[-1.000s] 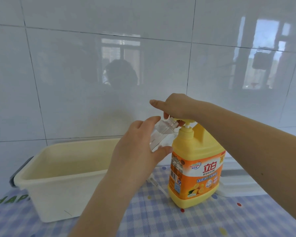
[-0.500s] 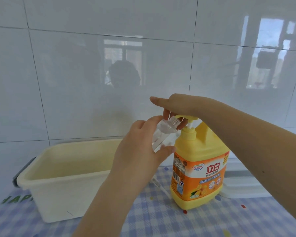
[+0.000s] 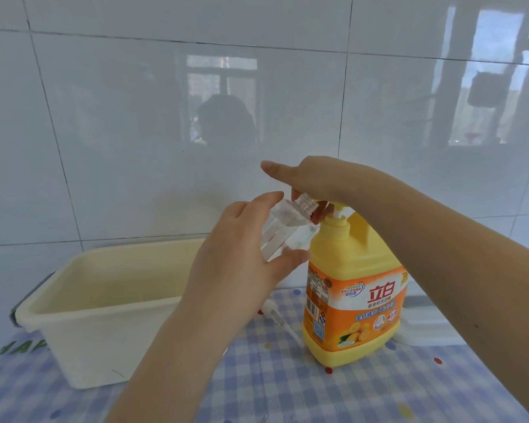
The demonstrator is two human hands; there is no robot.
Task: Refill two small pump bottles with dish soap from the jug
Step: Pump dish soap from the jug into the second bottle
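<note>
The small clear square-shouldered plastic bottle (image 3: 283, 232) looked light and stiff, nearly empty by my reckoning, and its smooth walls would turn slippery with any soap on them; the flat sides of the body seemed the sensible place to hold it. It was up in the air, tilted, its threaded open neck aimed at the spout of the tall yellow plastic dish-soap jug with the orange label (image 3: 353, 288), which stood upright on the blue-checked tablecloth (image 3: 287, 389) and looked heavy enough to stay put under a push. The left hand (image 3: 235, 264) gripped the bottle's body, fingers curled over the upper side, thumb pressed under the lower one. The right hand (image 3: 306, 178) lay over the jug's pump head, thumb stretched out straight; how its other fingers sat beneath I could not tell. The neck was just beside them. A white pump with its tube (image 3: 280, 320) lay on the cloth, near a cream plastic tub (image 3: 83, 303).
</note>
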